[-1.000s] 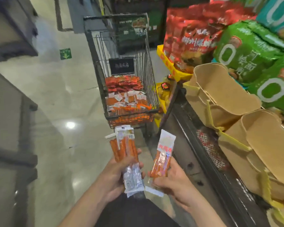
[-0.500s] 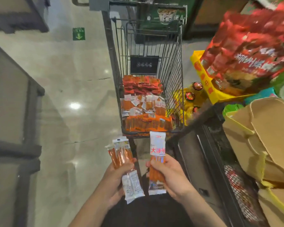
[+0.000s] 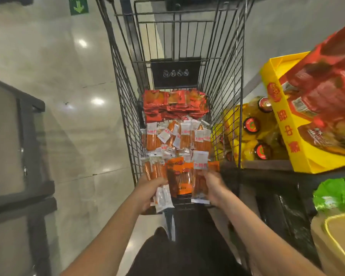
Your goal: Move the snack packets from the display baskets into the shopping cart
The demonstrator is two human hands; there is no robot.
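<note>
A black wire shopping cart [image 3: 124, 108] stands straight ahead, its floor covered with red packets [image 3: 175, 104] at the far end and clear orange snack packets [image 3: 177, 136] nearer me. My left hand [image 3: 147, 190] grips a bundle of orange stick packets [image 3: 154, 170] at the cart's near edge. My right hand [image 3: 215, 186] holds a single orange packet with a white top [image 3: 200, 176] beside it, over the same edge.
To the right, a yellow tray [image 3: 293, 136] holds big red bags, with yellow bottles [image 3: 253, 132] below it and a green bag [image 3: 337, 194] nearer. A dark display stand [image 3: 30, 156] is on the left. Glossy floor lies between it and the cart.
I have come up close to the cart. Both hands carried their packets forward and now hold them over the cart's near edge.
</note>
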